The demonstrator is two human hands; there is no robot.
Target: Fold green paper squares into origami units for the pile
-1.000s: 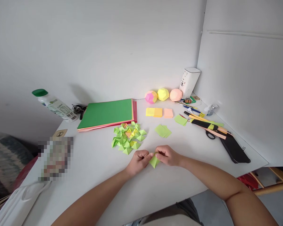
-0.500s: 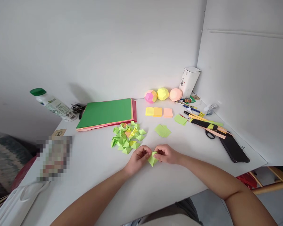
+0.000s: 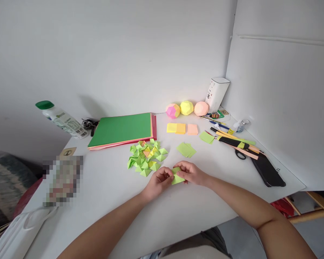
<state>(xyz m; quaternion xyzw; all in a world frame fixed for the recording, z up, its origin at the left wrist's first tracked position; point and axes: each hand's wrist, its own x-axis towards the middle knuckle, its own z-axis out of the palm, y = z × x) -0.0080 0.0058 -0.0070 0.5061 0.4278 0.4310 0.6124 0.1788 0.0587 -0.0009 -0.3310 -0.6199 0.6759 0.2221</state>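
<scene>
Between my two hands is a small light-green square of paper point(image 3: 177, 177), turned flat side toward me. My left hand point(image 3: 160, 180) pinches its left edge between thumb and fingers. On the other side, my right hand point(image 3: 191, 173) is closed on the upper right part, thumb in front and fingertips partly hidden behind. Just beyond my left hand lies a pile of folded green paper pieces point(image 3: 144, 166) with a few yellow and orange ones. Loose green paper squares point(image 3: 186, 149) rest on the table past my hands.
Green and red card sheets point(image 3: 124, 127) lie at the back left beside a white bottle point(image 3: 66, 124). Three paper balls point(image 3: 187, 108) sit by the wall near yellow and orange squares point(image 3: 176, 128). A cutter point(image 3: 233, 142) and black phone-like case point(image 3: 267, 171) lie at the right.
The green paper showed a downward-pointing corner before and now appears as an open square. My right hand has shifted slightly up, its fingers spread farther over the paper.
</scene>
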